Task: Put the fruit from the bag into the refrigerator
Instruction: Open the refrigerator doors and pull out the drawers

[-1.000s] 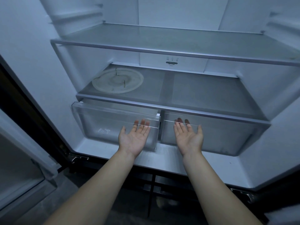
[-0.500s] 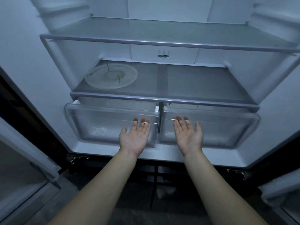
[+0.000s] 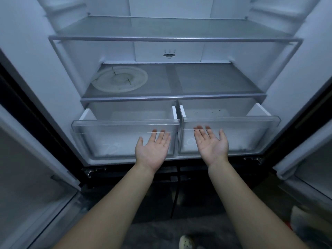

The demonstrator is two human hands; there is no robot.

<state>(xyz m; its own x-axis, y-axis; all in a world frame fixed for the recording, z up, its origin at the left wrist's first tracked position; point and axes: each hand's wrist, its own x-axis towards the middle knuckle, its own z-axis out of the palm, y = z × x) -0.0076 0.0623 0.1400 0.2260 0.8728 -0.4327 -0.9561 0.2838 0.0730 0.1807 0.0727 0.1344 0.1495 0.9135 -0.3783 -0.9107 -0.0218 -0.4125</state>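
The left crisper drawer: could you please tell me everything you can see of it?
The left crisper drawer is a clear plastic bin with white side walls and a faint printed mark low on its front. It stands pulled partway out from under the lower glass shelf, level, beside the right crisper drawer, and nothing shows inside it. The left hand, palm up, has its fingertips at the lip across the drawer's front; whether they hook under it is unclear.
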